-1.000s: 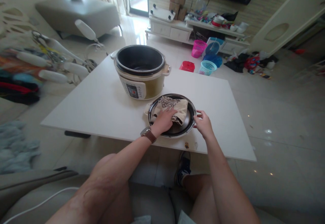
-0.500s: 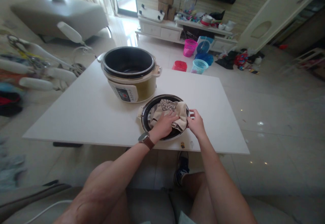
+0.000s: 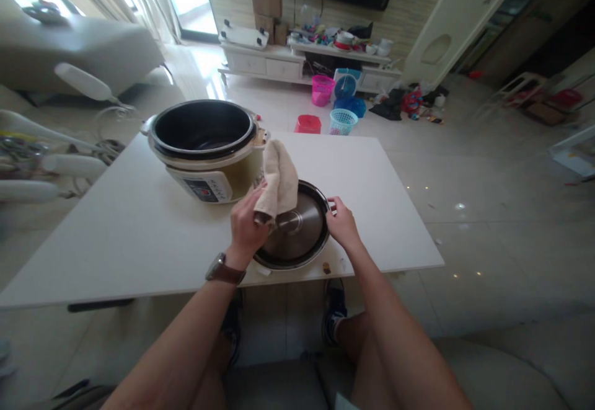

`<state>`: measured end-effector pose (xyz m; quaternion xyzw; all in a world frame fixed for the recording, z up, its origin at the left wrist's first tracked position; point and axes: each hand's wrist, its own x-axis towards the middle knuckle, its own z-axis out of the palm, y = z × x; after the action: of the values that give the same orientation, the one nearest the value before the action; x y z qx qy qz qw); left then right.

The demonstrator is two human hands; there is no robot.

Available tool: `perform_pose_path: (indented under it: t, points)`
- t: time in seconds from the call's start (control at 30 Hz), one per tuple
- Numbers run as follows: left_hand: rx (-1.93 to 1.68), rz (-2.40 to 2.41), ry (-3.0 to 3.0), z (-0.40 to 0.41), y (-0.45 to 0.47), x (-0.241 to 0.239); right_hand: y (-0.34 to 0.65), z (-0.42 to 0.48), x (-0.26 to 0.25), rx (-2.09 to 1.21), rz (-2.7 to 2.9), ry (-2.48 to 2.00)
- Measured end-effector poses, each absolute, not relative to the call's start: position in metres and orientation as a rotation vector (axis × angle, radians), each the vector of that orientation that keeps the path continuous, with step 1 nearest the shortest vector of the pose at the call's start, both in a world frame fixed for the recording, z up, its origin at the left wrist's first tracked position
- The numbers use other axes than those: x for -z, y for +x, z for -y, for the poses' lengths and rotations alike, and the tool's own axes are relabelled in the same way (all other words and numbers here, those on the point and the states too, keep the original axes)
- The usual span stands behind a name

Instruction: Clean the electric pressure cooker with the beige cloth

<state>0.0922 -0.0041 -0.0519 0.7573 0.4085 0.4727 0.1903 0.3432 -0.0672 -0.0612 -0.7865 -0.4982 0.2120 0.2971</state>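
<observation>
My left hand [image 3: 248, 221] is closed around a beige patterned cloth [image 3: 281, 180], raised over the left side of a round cooker lid [image 3: 304, 233]. The lid lies with its metal inner face up near the table's front edge. At its right rim, my right hand [image 3: 343, 222] grips the edge between thumb and fingers. To the left behind the lid stands the rice cooker [image 3: 242, 174], uncovered, its dark inner pot showing and its control panel facing me. The cloth hides part of the lid and the cooker's right side.
The white table [image 3: 116, 242] carries the cooker, and a small brown-yellow item [image 3: 326, 268] lies near its front edge. Beyond it on the floor are a red bin [image 3: 307, 124], a light-blue basket [image 3: 343, 122] and a pink basket [image 3: 322, 90]. A white cabinet [image 3: 264, 62] lines the wall.
My left hand has lifted the cloth up and left off the lid's inner face, which now shows bare metal. My right hand stays at the rim. The view has turned slightly right.
</observation>
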Motion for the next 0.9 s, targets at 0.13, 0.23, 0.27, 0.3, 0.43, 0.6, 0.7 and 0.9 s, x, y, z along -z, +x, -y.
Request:
perform_pose_path:
  t: [0.13, 0.23, 0.27, 0.3, 0.43, 0.6, 0.7, 0.9]
  points:
    - [-0.657, -1.066, 2.442, 0.017, 0.12, 0.069, 0.345, 0.068, 0.064, -0.548, 1.339, -2.077]
    - [-0.305, -1.05, 2.479, 0.023, 0.134, 0.082, 0.347, 0.067, 0.067, -0.544, 1.329, -2.08]
    - [-0.274, -1.08, 2.474, 0.023, 0.135, 0.085, 0.348, 0.066, 0.068, -0.551, 1.321, -2.086]
    - [-0.271, -1.131, 2.467, 0.023, 0.134, 0.086, 0.349, 0.066, 0.068, -0.561, 1.314, -2.092]
    - [-0.266, -1.354, 2.417, 0.02, 0.122, 0.079, 0.349, 0.064, 0.069, -0.581, 1.311, -2.098]
    - [-0.249, -1.395, 2.326, 0.016, 0.115, 0.07, 0.35, 0.064, 0.068, -0.581, 1.314, -2.094]
    - [-0.296, -1.434, 2.218, 0.012, 0.114, 0.072, 0.349, 0.063, 0.068, -0.567, 1.307, -2.1]
    - [-0.501, -1.364, 2.109, 0.004, 0.11, 0.08, 0.349, 0.062, 0.068, -0.532, 1.318, -2.097]
